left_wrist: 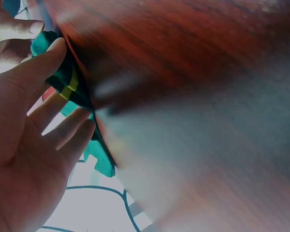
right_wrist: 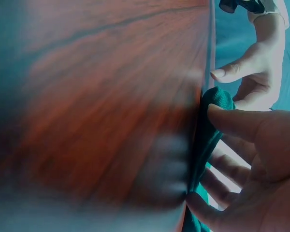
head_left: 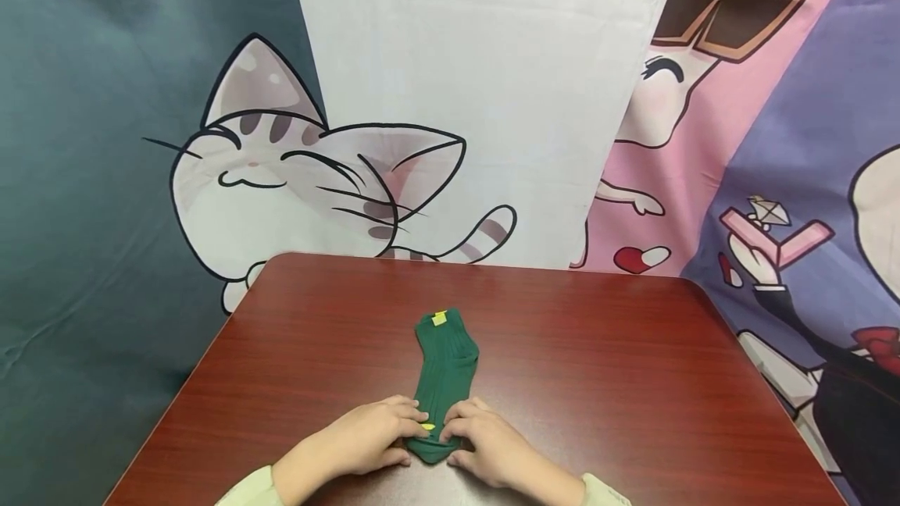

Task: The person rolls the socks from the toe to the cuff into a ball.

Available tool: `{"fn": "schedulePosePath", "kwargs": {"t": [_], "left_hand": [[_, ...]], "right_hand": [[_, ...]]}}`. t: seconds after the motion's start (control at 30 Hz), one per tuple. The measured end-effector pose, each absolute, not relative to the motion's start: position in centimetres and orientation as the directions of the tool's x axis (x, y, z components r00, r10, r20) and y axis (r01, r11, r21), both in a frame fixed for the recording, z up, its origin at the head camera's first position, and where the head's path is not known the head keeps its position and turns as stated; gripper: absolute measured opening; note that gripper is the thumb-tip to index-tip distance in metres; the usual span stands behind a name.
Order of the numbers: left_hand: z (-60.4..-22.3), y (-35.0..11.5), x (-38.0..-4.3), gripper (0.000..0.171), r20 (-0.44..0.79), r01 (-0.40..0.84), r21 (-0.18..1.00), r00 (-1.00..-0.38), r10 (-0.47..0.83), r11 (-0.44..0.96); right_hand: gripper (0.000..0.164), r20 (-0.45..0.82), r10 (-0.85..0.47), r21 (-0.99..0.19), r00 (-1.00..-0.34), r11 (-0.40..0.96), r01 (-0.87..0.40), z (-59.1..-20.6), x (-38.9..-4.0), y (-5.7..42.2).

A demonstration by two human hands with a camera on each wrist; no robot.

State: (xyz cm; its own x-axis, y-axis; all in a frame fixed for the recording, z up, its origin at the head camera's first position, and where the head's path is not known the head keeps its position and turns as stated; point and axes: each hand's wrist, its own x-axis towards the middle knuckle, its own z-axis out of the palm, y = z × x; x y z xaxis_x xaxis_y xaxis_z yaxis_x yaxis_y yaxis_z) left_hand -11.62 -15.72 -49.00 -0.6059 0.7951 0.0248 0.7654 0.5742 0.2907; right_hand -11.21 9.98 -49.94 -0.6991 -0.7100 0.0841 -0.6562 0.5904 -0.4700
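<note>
A dark green ribbed sock [head_left: 441, 381] lies lengthwise on the table, with a yellow tag at its far end and a small yellow mark near its close end. My left hand [head_left: 373, 432] rests at the sock's left edge, fingertips on the fabric and thumb beside the near tip. From the right, my right hand [head_left: 492, 443] lays bent fingers over the other edge, its thumb at the near tip. In the left wrist view the left fingers are fairly straight along the sock [left_wrist: 63, 77]. The right wrist view has the right thumb against the sock's rounded end [right_wrist: 217, 99].
The reddish-brown wooden table [head_left: 598, 365] has rounded far corners. Behind it hangs a cloth backdrop [head_left: 492, 37] printed with a cartoon cat and other figures. Light green sleeves [head_left: 253, 490] cover both forearms.
</note>
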Motion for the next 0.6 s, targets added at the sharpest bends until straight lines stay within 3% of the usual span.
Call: {"fn": "schedulePosePath", "kwargs": {"t": [0.27, 0.6], "left_hand": [[-48.6, -15.48, -11.37, 0.033, -0.003, 0.73, 0.335, -0.631, 0.776, 0.596], [-48.75, -14.84, -11.38, 0.021, -0.006, 0.699, 0.303, -0.678, 0.735, 0.647]], "right_hand": [[0.007, 0.089, -0.694, -0.471, -0.714, 0.602, -0.644, -50.11, -11.37, 9.71], [0.004, 0.148, -0.661, -0.502, -0.735, 0.591, -0.632, -50.21, -11.34, 9.62]]}}
